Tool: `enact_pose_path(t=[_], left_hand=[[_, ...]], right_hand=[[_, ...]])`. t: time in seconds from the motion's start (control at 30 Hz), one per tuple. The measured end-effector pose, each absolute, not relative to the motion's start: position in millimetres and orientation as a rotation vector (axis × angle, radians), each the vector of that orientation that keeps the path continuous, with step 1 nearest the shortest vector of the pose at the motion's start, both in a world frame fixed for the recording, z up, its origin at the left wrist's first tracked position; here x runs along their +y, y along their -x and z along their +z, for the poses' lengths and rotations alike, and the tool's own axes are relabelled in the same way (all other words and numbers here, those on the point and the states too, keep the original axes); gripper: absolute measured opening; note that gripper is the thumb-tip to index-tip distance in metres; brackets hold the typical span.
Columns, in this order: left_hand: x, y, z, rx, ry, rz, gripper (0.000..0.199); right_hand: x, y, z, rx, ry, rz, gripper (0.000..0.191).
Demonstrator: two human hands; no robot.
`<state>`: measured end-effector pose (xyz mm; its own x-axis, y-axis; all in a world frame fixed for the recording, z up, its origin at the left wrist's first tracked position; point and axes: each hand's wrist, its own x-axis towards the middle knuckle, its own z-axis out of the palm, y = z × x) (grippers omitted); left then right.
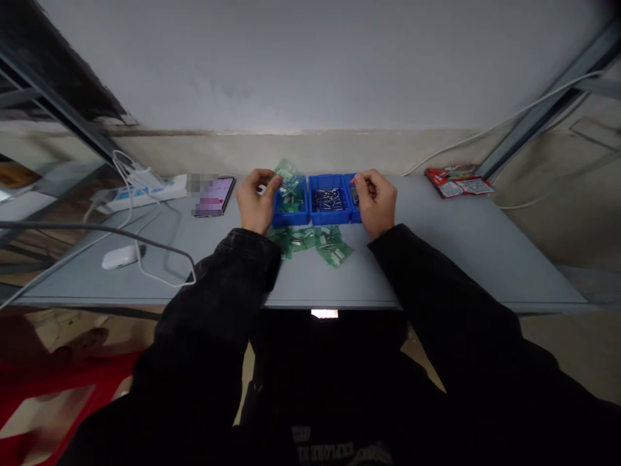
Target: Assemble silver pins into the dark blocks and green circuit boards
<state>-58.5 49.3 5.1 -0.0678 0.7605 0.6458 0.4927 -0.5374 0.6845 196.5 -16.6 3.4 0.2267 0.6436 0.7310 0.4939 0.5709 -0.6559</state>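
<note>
My left hand [257,202] pinches a small green clear plastic bag [288,176] above the left blue bin [291,219]. More green bags lie inside that bin. The middle blue bin [332,219] holds many thin metal pins or screws, too small to tell which. Over the right blue bin [356,213], my right hand [379,202] has its fingers closed together; whatever may be between them is hidden. This hand also covers most of that bin. In front of the bins, several green bags [334,247] with small parts inside lie on the table.
A phone [216,196] and a white power strip [160,189] with cables lie on the grey table [456,259] at left. Nearer is a white earbud case [120,257] beside a looping cable. Red snack packets [458,182] lie at the back right. A wall rises behind.
</note>
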Motion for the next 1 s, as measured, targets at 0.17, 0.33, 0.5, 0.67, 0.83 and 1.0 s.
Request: enact_pose_path(t=[0.17,0.33,0.5,0.67,0.83,1.0], left_hand=[[56,63,0,1.470,-2.116,1.499,0.015],[61,66,-2,1.524,-2.218,1.425,0.012],[62,72,-1,1.577,-2.443,1.265,0.013],[62,78,-2,1.590,-2.575,0.937,0.017],[56,77,5,1.574,-2.594,0.897,0.023],[49,71,11,1.524,-2.597,0.864,0.025]], right_hand=[[-16,-194,0,-1.458,1.033,0.116,0.036],[-20,-189,1,-1.595,1.048,0.064,0.034],[-32,-181,4,-1.909,0.949,0.028,0.032],[-37,-178,0,-2.259,0.967,0.062,0.028],[-37,-177,-1,-2.524,1.052,0.067,0.033],[-38,-174,-3,-2.606,1.178,0.026,0.059]])
